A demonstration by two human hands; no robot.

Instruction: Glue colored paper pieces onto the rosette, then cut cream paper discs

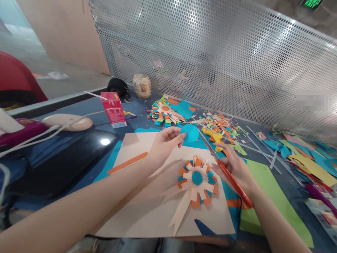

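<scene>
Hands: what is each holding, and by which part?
The left hand pinches the blue paper circle at its edge; the right hand holds the red scissors by the handles.

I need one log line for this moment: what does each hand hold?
left hand: holds blue paper circle | right hand: holds red scissors | paper rosette: lies on beige sheet

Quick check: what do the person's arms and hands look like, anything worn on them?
Both are bare. The left hand and right hand have no gloves, and no ring, watch or bracelet shows. No sleeves either: the left forearm and right forearm are uncovered down to the picture's lower edge. No tape or markings visible.
</scene>
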